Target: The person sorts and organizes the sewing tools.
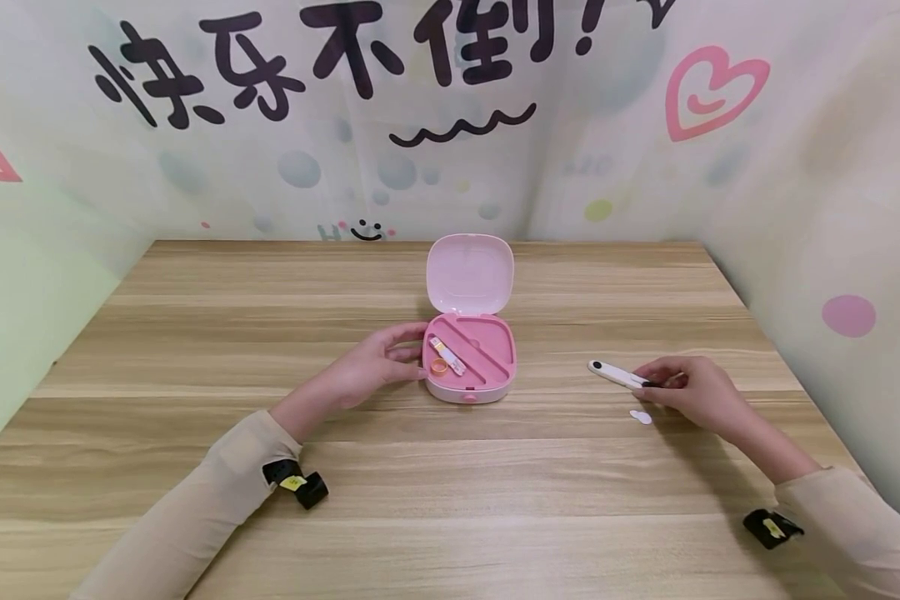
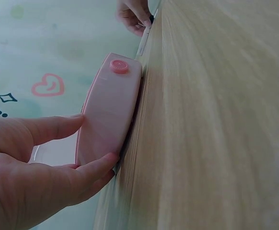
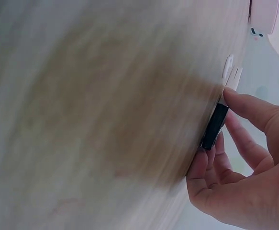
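A pink box (image 1: 468, 392) stands on the table with its lid (image 1: 470, 273) raised. Inside its divided tray lie a small white stick with an orange band (image 1: 447, 356) and an orange ring (image 1: 438, 366). My left hand (image 1: 375, 367) holds the box's left side, thumb near the front corner; a round pink button (image 2: 119, 66) shows on the box front. Out to the right, my right hand (image 1: 693, 392) pinches a slim white tool (image 1: 613, 374) by its black end (image 3: 215, 125). The tool lies low over the table, its tip with a black dot pointing left.
A small white rounded piece (image 1: 641, 417) lies on the wooden table (image 1: 420, 500) just in front of the white tool. Behind the table hangs a printed cloth (image 1: 390, 183), and more cloth (image 1: 832, 208) runs along the right side.
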Demonstrator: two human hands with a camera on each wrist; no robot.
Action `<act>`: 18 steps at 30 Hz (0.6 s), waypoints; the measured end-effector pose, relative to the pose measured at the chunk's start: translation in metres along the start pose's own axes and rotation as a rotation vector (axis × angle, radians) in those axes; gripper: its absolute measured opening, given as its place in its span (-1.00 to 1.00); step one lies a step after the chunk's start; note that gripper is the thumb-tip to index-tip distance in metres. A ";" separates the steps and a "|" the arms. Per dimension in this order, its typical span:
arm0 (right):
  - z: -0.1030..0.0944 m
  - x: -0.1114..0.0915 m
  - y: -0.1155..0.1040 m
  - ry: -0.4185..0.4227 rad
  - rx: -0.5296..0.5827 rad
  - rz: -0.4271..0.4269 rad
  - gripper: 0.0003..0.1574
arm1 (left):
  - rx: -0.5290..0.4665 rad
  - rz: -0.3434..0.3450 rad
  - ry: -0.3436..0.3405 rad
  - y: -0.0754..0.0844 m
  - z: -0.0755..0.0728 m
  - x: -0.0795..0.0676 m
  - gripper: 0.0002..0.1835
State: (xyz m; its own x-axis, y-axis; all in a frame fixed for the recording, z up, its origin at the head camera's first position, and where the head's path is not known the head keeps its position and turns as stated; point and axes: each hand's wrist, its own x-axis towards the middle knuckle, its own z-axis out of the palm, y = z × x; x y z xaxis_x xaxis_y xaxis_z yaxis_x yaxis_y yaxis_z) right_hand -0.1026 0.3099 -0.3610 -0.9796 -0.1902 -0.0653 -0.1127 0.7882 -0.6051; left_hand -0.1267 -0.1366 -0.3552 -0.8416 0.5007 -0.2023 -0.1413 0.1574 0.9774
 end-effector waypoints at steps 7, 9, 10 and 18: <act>-0.001 0.001 0.000 -0.027 0.047 0.008 -0.59 | 0.013 -0.005 0.006 0.001 0.000 -0.001 -0.20; -0.001 0.002 0.000 -0.033 0.051 0.014 -0.58 | 0.011 -0.007 0.006 0.001 0.000 -0.002 -0.20; 0.000 0.002 0.000 -0.034 0.051 0.013 -0.59 | 0.011 -0.006 0.005 0.001 0.000 -0.002 -0.20; 0.001 0.001 -0.001 -0.030 0.051 -0.009 -0.64 | 0.008 -0.002 0.000 0.001 -0.001 -0.002 -0.20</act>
State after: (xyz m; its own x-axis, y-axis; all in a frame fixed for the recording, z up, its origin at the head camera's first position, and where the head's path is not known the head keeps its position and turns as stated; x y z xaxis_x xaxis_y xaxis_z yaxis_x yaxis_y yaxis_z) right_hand -0.1030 0.3090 -0.3611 -0.9731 -0.2148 -0.0827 -0.1119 0.7554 -0.6457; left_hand -0.1256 -0.1379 -0.3540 -0.8413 0.5005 -0.2040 -0.1386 0.1650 0.9765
